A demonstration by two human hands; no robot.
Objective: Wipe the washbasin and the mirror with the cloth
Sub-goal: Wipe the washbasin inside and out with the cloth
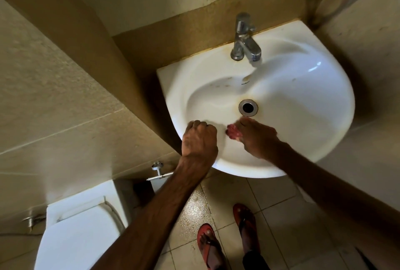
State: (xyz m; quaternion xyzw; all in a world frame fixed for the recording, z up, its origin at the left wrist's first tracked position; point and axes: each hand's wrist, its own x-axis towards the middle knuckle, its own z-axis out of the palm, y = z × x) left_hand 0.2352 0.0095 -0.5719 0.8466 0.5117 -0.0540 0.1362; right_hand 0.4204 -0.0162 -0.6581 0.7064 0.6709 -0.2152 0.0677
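Standing at a white wall-hung washbasin [303, 88], the person faced its near edge with both bare arms reaching forward. The left hand [199, 137] sat on the near-left rim, knuckles up and fingers curled tightly over the edge into the bowl, gripping the rim. The right hand [256, 137] lay inside the bowl against the near wall. It held a bunched reddish-pink cloth [233, 132] and pressed it to the porcelain just in front of the drain [248, 107]. This hand was blurred, so the fingers seemed closed around the cloth rather than flat upon it. Only a small wad of cloth showed, at the hand's left side, between the two hands.

A chrome mixer tap [246, 40] stood at the back of the basin, its spout over the bowl. Brownish staining ringed the drain and the back rim. A white toilet [80, 226] stood to the lower left, with a chrome angle valve [158, 170] on the wall beside it. Red sandals [208, 246] showed on the tiled floor [281, 215] below the basin.
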